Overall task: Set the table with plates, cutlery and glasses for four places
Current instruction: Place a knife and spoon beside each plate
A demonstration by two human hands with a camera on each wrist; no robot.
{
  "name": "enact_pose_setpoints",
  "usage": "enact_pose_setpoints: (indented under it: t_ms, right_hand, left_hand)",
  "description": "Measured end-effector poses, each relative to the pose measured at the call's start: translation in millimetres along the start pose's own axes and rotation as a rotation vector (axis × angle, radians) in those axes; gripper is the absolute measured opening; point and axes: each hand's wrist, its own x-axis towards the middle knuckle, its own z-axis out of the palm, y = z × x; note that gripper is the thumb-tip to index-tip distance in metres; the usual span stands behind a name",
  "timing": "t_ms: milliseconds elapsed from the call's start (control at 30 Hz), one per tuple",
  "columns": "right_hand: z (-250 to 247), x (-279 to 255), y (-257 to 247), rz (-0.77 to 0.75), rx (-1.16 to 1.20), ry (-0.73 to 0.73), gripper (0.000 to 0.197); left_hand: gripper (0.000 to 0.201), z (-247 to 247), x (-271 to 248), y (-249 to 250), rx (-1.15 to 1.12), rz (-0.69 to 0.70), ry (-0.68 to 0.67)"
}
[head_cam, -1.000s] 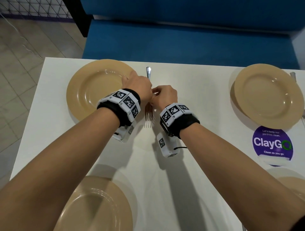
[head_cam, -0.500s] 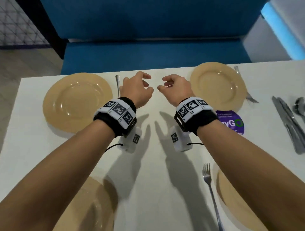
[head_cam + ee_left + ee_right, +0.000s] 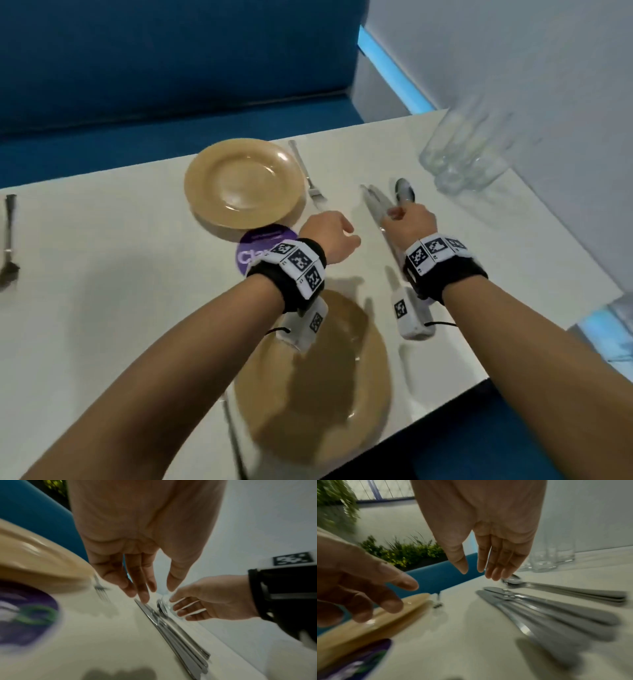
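Two tan plates are in the head view, a far plate [image 3: 243,183] with a fork [image 3: 308,178] on its right, and a near plate [image 3: 315,377] partly under my left wrist. A pile of knives [image 3: 375,202] [image 3: 547,615] and a stack of spoons and forks [image 3: 404,190] [image 3: 565,592] lie to the right. My right hand [image 3: 402,214] [image 3: 476,573] hovers just over this cutlery, fingers hanging straight and holding nothing. My left hand [image 3: 334,236] [image 3: 154,591] floats beside it, left of the knives [image 3: 171,628], fingers relaxed and empty.
Several clear glasses [image 3: 469,154] [image 3: 553,555] stand together at the table's far right corner by the wall. A purple round sticker [image 3: 263,246] lies between the plates. Another fork [image 3: 8,240] lies at the far left. A blue bench runs behind the white table [image 3: 120,274].
Both hands have left the fork by the far left plate and swung right across the table to the cutlery pile. They stay empty, and the view has turned right with them.
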Motion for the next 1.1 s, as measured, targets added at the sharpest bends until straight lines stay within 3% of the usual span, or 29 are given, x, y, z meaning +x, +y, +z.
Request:
enact_pose_setpoints:
  t_ms: [67, 200, 367, 533, 867, 967, 1033, 1067, 1100]
  right_hand:
    - [-11, 28, 44, 0.046, -0.054, -0.009, 0.034]
    - [-18, 67, 92, 0.062, -0.137, -0.070, 0.031]
    - [-15, 93, 108, -0.005, -0.138, -0.113, 0.031]
    - [-22, 105, 113, -0.013, -0.122, -0.185, 0.022]
    - [-34, 117, 121, 0.034, -0.017, -0.270, 0.017]
    - [-36, 114, 121, 0.032, 0.000, -0.262, 0.014]
    - [-37, 111, 121, 0.029, 0.010, -0.255, 0.013]
    - [-37, 110, 121, 0.030, 0.012, -0.252, 0.014]
    - [-37, 109, 122, 0.033, 0.013, -0.249, 0.014]
  left_hand:
    - [0.014, 34, 27, 27, 0.072, -0.040, -0.034]
    - [0.035, 84, 70, 52, 0.124, -0.186, -0.034]
    - [0.043, 106, 99, 57, 0.093, -0.362, 0.069]
    - [0.042, 108, 106, 60, 0.016, -0.445, 0.142]
    - [0.031, 112, 109, 74, 0.108, -0.437, 0.119]
    - [0.012, 109, 108, 80, 0.135, -0.421, 0.083]
    - [0.048, 110, 110, 81, 0.214, -0.396, 0.096]
    - [0.046, 108, 109, 83, 0.225, -0.382, 0.085]
    - [0.029, 107, 108, 85, 0.227, -0.394, 0.066]
